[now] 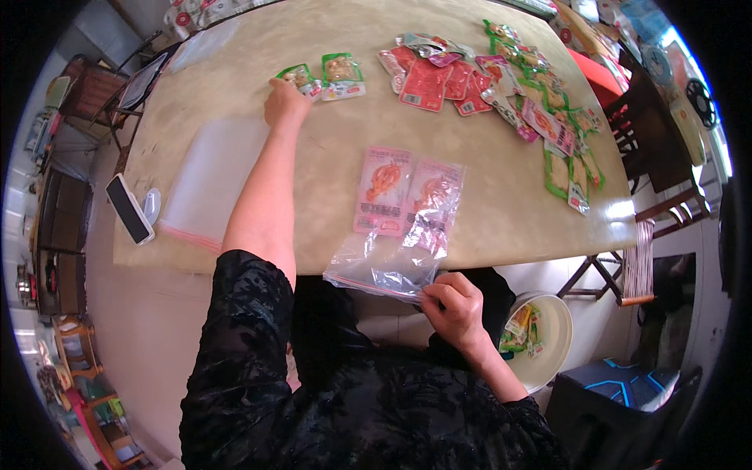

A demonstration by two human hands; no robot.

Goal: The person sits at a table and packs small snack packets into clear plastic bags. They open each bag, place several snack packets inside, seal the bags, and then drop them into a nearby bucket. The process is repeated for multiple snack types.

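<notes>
My right hand [455, 308] pinches the right corner of the zip edge of a clear plastic bag [382, 258] at the table's near edge. Two pink snack packets [385, 185] [435, 200] lie side by side within the bag's outline; the right one is plainly under its film. Far to the left, my left hand [286, 103] is closed at the left side of a green-edged snack packet [299, 79], its fingertips partly hidden. Just right of that lies a second green-edged packet [342, 76], flat on the table [329, 135].
Red and pink packets [426, 82] are heaped at the back right, beside a long row of green-edged packets [555, 164]. A stack of clear zip bags [205, 176] lies under my left forearm. A phone [129, 208] leans at the left edge. Below right stands a bucket [549, 352] holding packets.
</notes>
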